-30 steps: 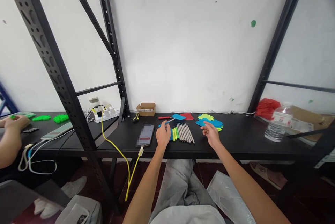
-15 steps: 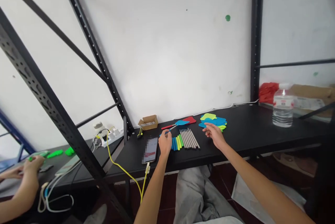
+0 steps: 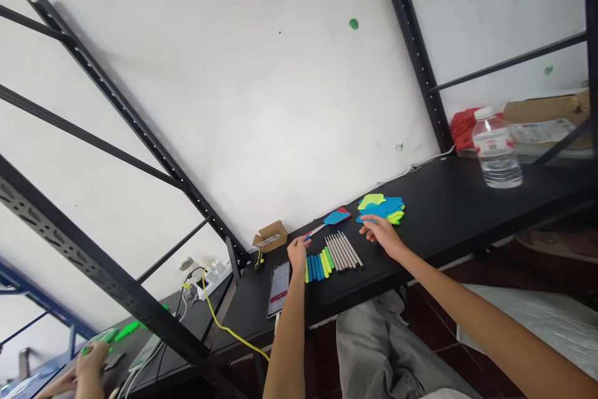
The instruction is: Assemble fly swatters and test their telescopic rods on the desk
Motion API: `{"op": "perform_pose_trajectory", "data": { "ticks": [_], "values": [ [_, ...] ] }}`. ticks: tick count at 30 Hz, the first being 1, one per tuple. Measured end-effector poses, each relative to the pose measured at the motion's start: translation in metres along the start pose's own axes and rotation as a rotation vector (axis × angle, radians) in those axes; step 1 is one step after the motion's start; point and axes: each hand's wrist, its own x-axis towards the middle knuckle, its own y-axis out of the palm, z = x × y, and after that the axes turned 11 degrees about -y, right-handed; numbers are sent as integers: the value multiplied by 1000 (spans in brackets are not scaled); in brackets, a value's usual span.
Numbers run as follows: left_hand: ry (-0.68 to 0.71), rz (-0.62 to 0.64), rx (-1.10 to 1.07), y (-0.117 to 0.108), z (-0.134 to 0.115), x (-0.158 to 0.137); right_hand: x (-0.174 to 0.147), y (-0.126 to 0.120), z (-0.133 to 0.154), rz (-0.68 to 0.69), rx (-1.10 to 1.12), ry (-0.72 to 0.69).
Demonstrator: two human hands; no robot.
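My left hand (image 3: pixel 298 253) is closed round the handle end of a blue fly swatter (image 3: pixel 337 218) with a thin metal rod. The swatter's flat head lies over a red one (image 3: pixel 346 212) toward the wall. Below that hand, blue, yellow and green handles (image 3: pixel 319 265) lie in a row, and several metal rods (image 3: pixel 343 251) are lined up to their right. My right hand (image 3: pixel 380 232) hovers with loosely spread fingers at the front of a pile of blue and yellow swatter heads (image 3: pixel 387 206); nothing shows in it.
A phone (image 3: pixel 279 290) with a cable lies left of the handles. Behind it are a small cardboard box (image 3: pixel 271 237) and a black-and-yellow item (image 3: pixel 260 260). A water bottle (image 3: pixel 496 150) stands at right. Another person's hand (image 3: pixel 91 365) works at far left. Black metal posts (image 3: pixel 415 50) frame the table (image 3: pixel 443 225).
The camera view has tilted and shifted. My left hand keeps its hold on the blue fly swatter, whose head now covers more of the red one. My right hand stays by the pile.
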Motion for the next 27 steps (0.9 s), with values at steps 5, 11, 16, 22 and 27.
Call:
{"op": "perform_pose_trajectory", "data": {
  "ticks": [5,11,16,22,27],
  "values": [
    [4,35,89,-2,-2,12,-1,2,4,-1,-1,-5],
    [93,69,208,-7,-11,7,-4,3,9,5,-36,-1],
    [161,64,278,-11,-14,-12,-4,2,9,23,-58,-3],
    [192,62,468,-15,0,-41,-5,3,3,142,-309,-52],
    [144,57,581,-7,12,-61,-7,10,-2,326,-799,-113]
  ]
}}
